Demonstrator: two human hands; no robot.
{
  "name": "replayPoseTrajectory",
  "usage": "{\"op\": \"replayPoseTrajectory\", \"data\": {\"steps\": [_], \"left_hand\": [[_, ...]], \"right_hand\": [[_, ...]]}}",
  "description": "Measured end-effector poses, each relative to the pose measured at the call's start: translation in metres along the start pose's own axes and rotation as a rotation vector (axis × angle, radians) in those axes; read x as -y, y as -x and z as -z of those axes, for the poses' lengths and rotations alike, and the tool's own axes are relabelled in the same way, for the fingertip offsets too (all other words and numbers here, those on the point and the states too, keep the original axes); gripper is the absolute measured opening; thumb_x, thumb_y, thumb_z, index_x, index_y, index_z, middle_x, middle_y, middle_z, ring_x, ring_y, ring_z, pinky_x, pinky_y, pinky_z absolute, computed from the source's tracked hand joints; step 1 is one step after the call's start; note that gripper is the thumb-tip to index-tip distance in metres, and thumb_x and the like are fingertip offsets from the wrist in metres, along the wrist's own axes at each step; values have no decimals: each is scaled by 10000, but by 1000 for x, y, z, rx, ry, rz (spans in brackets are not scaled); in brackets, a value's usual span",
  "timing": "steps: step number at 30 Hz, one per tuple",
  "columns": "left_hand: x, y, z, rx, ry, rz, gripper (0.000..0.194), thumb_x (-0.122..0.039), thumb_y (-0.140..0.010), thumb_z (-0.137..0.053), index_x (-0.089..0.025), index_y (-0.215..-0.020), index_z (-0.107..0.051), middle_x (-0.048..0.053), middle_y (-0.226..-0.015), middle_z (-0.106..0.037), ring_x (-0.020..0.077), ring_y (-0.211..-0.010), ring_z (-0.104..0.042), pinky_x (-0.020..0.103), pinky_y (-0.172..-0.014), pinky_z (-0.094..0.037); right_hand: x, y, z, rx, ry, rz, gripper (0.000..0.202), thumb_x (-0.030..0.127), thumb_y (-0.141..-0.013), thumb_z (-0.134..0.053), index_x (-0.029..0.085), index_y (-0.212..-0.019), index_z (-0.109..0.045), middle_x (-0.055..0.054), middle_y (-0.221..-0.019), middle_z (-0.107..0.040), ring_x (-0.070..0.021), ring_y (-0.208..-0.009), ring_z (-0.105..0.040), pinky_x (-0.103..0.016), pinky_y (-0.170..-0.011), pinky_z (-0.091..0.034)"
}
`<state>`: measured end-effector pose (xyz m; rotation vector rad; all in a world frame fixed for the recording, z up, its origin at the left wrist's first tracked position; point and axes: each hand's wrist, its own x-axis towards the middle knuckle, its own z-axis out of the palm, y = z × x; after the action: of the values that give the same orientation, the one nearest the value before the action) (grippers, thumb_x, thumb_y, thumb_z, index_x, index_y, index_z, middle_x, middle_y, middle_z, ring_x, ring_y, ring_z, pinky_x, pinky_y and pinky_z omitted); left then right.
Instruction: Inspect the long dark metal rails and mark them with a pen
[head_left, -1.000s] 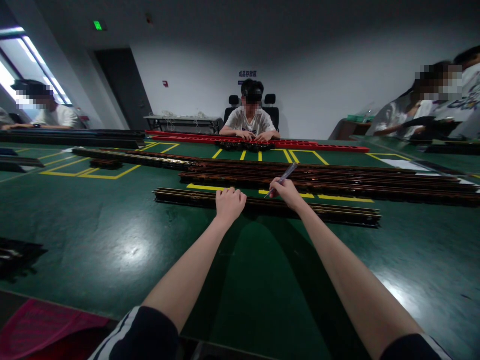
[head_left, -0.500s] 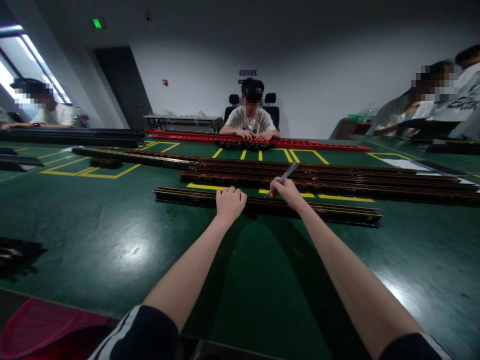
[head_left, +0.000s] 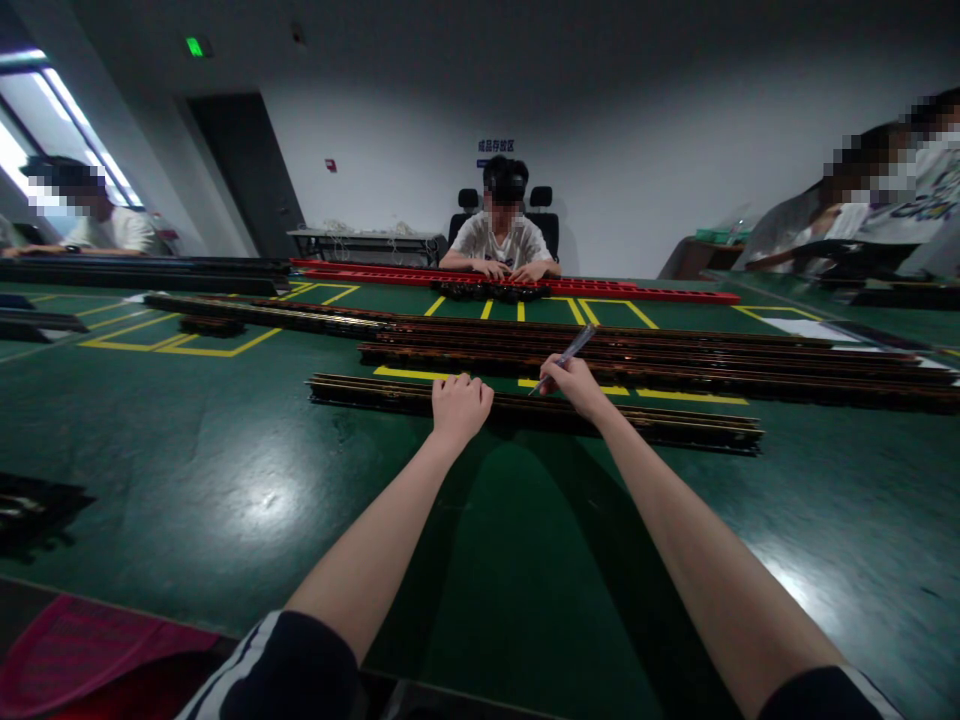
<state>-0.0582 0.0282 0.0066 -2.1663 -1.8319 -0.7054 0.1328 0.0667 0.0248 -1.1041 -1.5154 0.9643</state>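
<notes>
A long dark rail (head_left: 675, 428) with brassy edges lies across the green table (head_left: 225, 470) in front of me. My left hand (head_left: 459, 406) rests on its near edge with fingers curled over it. My right hand (head_left: 576, 384) sits just to the right, gripping a slim silver pen-like tool (head_left: 567, 354) whose tip points down at the rail. Both arms reach straight out from me.
Several more long dark rails (head_left: 645, 352) lie behind the near one, over yellow floor-style markings. A red rail (head_left: 637, 292) runs along the far edge, where a seated person (head_left: 501, 236) faces me. Other people sit at far left and right. A pink cloth (head_left: 82, 655) lies at bottom left.
</notes>
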Motion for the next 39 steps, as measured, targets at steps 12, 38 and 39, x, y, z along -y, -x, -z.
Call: {"op": "replayPoseTrajectory", "data": {"steps": [12,38,39], "left_hand": [[1,0,-2,-14,12,-7,449,-294,-933,-300,-145,-828,-711,121,-917,-711,236,-857,-632,386,-794,-423],[1,1,-1,-11,-2,-2,452,-303,-935,-294,-151,-833,-708,124,-927,-713,244,-869,-628,387,-797,-414],[1,1,-1,-12,2,-3,453,-304,-936,-294,-152,-835,-708,124,-927,-713,244,-868,-629,389,-798,-416]], "right_hand": [[1,2,-1,-5,8,0,157,208,-722,-574,175,-570,-546,3,-498,-591,-118,-475,-581,-230,-544,-491],[2,2,-1,-1,-16,-12,172,226,-713,-605,178,-563,-534,6,-497,-575,-116,-472,-572,-241,-550,-511],[3,2,-1,-1,-16,-13,172,229,-710,-604,179,-561,-535,8,-493,-572,-116,-470,-572,-240,-549,-511]]}}
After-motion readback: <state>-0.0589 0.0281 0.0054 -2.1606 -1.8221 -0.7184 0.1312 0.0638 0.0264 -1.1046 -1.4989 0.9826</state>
